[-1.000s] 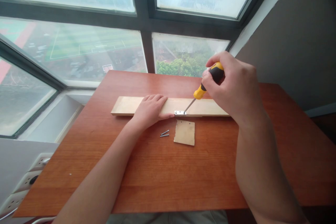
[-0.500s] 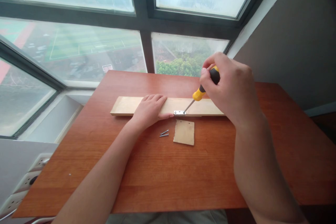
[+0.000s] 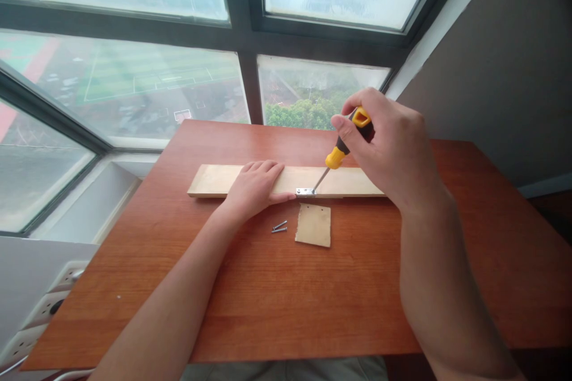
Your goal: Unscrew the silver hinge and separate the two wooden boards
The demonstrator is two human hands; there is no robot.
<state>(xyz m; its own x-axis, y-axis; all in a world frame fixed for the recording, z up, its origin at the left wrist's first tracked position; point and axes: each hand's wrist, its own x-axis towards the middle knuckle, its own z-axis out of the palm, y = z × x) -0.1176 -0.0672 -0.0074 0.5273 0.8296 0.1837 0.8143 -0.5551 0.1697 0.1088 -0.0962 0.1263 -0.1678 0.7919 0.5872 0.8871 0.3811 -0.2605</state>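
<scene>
My right hand (image 3: 393, 143) grips a yellow and black screwdriver (image 3: 338, 153), which slants down to the left. The screwdriver's tip meets the right part of a small metal hinge (image 3: 305, 191) on the near edge of a pale wooden board (image 3: 308, 177). Fingers stretched out, my left hand (image 3: 252, 190) lies flat across the board, left of the hinge. The thumb of that hand reaches to the hinge's left end. Part of the board's right end is hidden behind my right hand.
A few loose screws (image 3: 279, 227) lie on the reddish-brown table (image 3: 268, 297), near a small piece of thin wood (image 3: 313, 226) with holes along its far edge. Window frames (image 3: 243, 41) rise behind the table. Wall sockets (image 3: 47, 308) are at the lower left.
The screwdriver's handle has turned within my right hand, and more of its yellow top shows. My right thumb has shifted left and straightened. My left hand and the board stay put.
</scene>
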